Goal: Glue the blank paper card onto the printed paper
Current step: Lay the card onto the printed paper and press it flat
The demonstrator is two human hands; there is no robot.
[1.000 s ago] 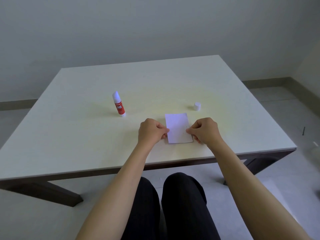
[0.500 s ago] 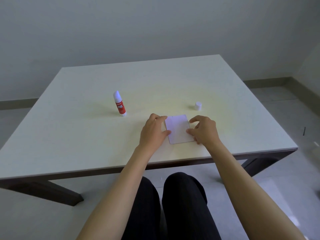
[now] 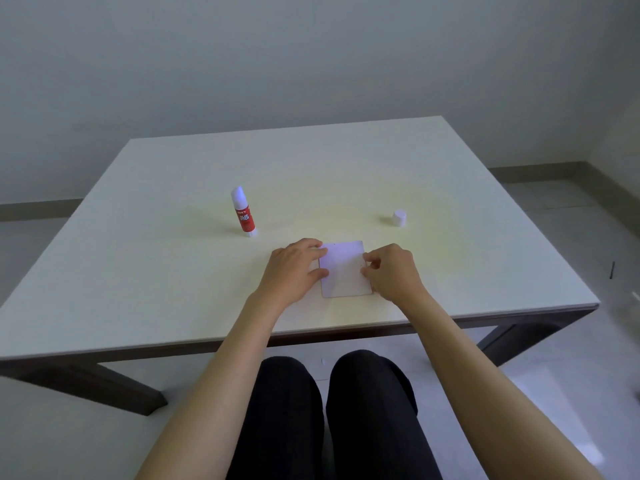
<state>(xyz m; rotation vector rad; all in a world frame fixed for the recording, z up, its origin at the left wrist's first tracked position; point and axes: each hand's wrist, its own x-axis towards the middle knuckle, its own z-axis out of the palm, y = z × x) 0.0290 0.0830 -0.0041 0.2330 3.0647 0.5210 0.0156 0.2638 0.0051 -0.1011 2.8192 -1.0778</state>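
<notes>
A white blank paper card [image 3: 344, 271] lies flat on the table near its front edge. A thin darker rim along its near side [image 3: 346, 296] looks like a sheet under it; no print shows. My left hand [image 3: 294, 268] rests flat, with its fingertips and thumb on the card's left edge. My right hand [image 3: 394, 271] has curled fingers, its fingertips touching the card's right edge. The uncapped red-and-white glue stick [image 3: 243, 213] stands upright to the far left of the card, apart from both hands.
The glue stick's white cap [image 3: 399, 218] sits on the table beyond my right hand. The pale table [image 3: 346, 161] stretches back to a grey wall. Its front edge is close below the card, with my knees under it.
Both hands pinched the card's sides a second ago. They have since opened out, and the card now lies flat with my fingers resting on its edges. The glue stick and cap stayed put.
</notes>
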